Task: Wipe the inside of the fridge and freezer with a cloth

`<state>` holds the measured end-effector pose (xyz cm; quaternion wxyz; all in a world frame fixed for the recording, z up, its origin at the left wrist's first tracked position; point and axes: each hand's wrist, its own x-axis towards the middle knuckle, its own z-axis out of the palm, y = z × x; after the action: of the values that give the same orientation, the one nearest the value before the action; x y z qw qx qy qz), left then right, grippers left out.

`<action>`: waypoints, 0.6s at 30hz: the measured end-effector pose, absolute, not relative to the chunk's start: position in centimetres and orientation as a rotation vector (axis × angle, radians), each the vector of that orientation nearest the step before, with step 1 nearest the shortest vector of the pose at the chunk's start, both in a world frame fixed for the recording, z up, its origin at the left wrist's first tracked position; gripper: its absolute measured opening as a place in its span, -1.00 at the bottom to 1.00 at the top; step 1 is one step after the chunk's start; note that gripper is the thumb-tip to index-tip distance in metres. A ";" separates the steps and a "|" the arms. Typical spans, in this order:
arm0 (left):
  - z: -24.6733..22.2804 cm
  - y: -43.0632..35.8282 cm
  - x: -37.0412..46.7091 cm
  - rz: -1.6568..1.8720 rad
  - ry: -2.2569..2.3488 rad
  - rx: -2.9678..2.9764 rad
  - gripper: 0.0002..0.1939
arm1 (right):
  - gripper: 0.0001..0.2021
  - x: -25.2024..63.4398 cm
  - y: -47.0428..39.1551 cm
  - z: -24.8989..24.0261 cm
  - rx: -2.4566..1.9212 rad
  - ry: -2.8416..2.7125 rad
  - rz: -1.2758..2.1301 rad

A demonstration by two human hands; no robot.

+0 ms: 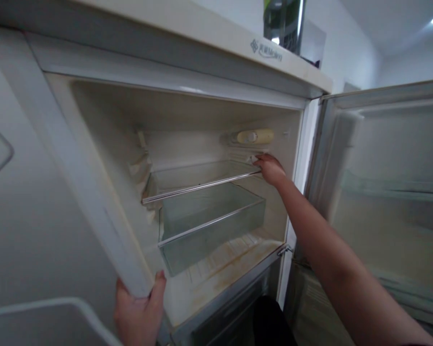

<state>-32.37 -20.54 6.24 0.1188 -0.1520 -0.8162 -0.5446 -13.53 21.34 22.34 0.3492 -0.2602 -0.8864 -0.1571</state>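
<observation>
An open refrigerator (130,139) fills the view, its inner walls yellowed. At the lower left my left hand (139,307) grips the left edge of the cabinet, thumb on the inner side. My right hand (270,168) reaches in to the right wall, at the right end of the upper glass shelf (198,179). Its fingers are drawn together around a small whitish bit that I cannot make out. Below that shelf sits a clear drawer (212,235), tilted in view. A yellowish lamp and dial housing (254,136) is on the wall just above my right hand.
The open door (393,192) with its clear racks stands at the right, beside my forearm. Brownish stains mark the compartment floor (231,259). A dark green container (283,24) stands on top. A pale curved rail (57,302) crosses the lower left.
</observation>
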 end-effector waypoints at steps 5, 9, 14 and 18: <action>6.2 -20.6 -32.2 -1.610 -2.127 -0.681 -0.27 | -0.51 -12.2 17.0 18.0 -0.761 -1.877 -0.138; 2.3 -19.9 -29.3 -1.418 -1.651 -0.845 -0.05 | -0.64 -12.1 9.3 13.1 -0.499 -1.770 0.337; -2.3 -17.7 -24.8 -2.150 -1.894 -1.302 -0.25 | -0.67 -11.7 -2.0 5.3 -0.113 -2.066 1.212; -2.5 -17.8 -25.2 -2.659 -2.303 -1.055 -0.17 | -0.37 -10.3 -4.9 2.3 -0.090 -2.255 1.395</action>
<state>-25.20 -17.81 -2.52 -0.2625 -0.2773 -0.6050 -0.6987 -10.26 -4.87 2.32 0.2415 -0.0331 -0.8247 0.5103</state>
